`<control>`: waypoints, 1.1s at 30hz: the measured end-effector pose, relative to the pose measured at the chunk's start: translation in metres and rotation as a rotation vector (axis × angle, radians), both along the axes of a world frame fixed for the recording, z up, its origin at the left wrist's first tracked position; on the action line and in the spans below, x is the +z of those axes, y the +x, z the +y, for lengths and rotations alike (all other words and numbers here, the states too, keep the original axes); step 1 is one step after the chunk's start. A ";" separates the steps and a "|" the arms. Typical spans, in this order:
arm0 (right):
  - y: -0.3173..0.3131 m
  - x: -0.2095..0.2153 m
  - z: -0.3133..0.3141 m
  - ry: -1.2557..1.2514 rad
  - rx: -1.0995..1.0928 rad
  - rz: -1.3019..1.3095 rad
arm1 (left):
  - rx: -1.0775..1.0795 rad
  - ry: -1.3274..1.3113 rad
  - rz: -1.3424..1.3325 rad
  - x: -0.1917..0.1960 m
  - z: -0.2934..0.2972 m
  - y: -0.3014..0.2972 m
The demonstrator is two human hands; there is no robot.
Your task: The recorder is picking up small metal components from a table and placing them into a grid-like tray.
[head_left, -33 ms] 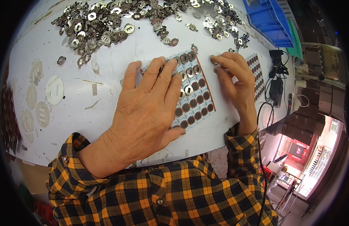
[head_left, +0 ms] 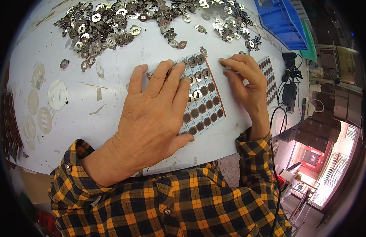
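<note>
Light-blue board (head_left: 200, 101) beneath left fingers (head_left: 158, 80)

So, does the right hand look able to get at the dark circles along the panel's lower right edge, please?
Probably yes: the right hand is just beside the panel, and the left hand lies over its left part, leaving the dark circles exposed.

"Any way in beside the circuit-board panel (head_left: 202, 99)?"

"Yes, look, a strip of white table (head_left: 236, 112) runs open between its right edge and the right hand (head_left: 248, 79), narrow but passable!"

"And from the left?"

"Blocked! The left hand (head_left: 151, 110) spreads over that half."

"Far side?"

"Metal clips (head_left: 112, 29) heaped beyond! Past the right hand, a second panel (head_left: 268, 81), then a black power adapter (head_left: 289, 94)."
</note>
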State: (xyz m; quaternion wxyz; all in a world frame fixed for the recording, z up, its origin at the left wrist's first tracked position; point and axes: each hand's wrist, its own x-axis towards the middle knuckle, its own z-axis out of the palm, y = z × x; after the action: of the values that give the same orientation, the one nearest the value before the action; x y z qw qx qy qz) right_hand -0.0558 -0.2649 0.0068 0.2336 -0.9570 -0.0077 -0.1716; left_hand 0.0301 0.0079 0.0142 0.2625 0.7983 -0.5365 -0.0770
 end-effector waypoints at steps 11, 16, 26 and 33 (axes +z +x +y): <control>-0.014 0.011 0.022 0.157 -0.105 0.169 | -0.003 0.004 0.011 -0.001 -0.001 0.001; -0.017 0.010 0.025 -0.022 -0.099 0.101 | -0.007 0.008 0.010 -0.002 -0.001 0.000; -0.020 0.018 0.036 0.124 -0.052 0.127 | 0.003 -0.002 0.015 -0.004 -0.004 0.000; -0.024 0.011 0.065 0.739 -0.193 0.226 | -0.003 -0.018 0.044 -0.004 -0.002 -0.002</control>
State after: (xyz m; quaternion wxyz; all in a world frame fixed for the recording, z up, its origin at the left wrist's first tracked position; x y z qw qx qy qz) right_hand -0.0795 -0.1998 0.0178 0.5445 -0.8176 0.1702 -0.0777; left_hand 0.0283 0.0055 0.0105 0.2812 0.7931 -0.5327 -0.0901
